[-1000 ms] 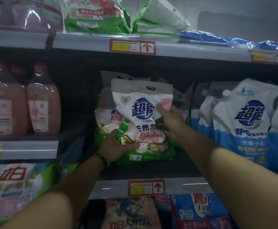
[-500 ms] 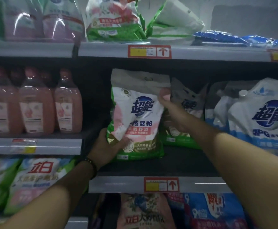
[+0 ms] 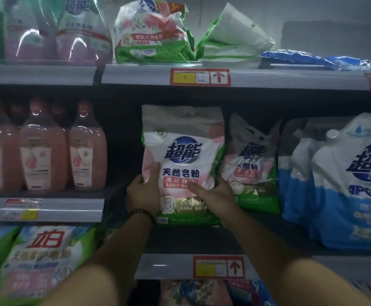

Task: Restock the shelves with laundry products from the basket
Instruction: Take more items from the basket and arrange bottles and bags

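And the bag was up! A second ago the soap powder bag [image 3: 182, 155] leaned crooked, the right hand [image 3: 215, 197] pinching its top corner; now that hand had dropped low to the bag's right edge, and the pack stood square and upright, label facing out. The left hand [image 3: 143, 195] clasped the lower left edge, thumb across the front, and the right held the opposite side, so the bag sat between the two hands, its bottom apparently down on the shelf [image 3: 169, 266]. Just beyond the right hand a matching bag [image 3: 250, 164] slumped; out past the left hand stood pink bottles [image 3: 43, 151]. This one looked all but placed, only the letting go remaining. The basket was out of view.
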